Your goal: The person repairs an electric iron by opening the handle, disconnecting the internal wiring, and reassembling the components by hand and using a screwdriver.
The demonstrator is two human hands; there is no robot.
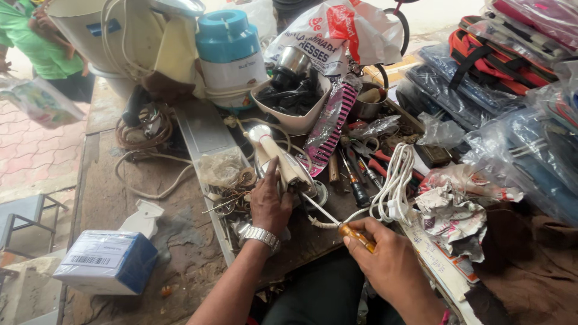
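White appliance body (278, 157) sits mid-bench, steadied in the left hand's (269, 204) grip. Right hand (385, 262) clasps an amber-handled screwdriver (337, 221), tip at the body's near end. Casing looks closed, so opening seems barely begun. Coiled white cord (394, 183) lies just right.

Your left hand (269, 204) grips a cream appliance (278, 157) of smooth, slightly glossy plastic. Your right hand (385, 259) holds a screwdriver (337, 221): translucent amber plastic handle, bright metal shaft. Your wristwatch (260, 235) is polished metal. The workbench (180, 241) is rough, stained, matt wood. The white cable coil (394, 186) looks rubbery and smooth. Crumpled paper (448, 216) lies matt; the plastic bags (518, 150) are shiny.
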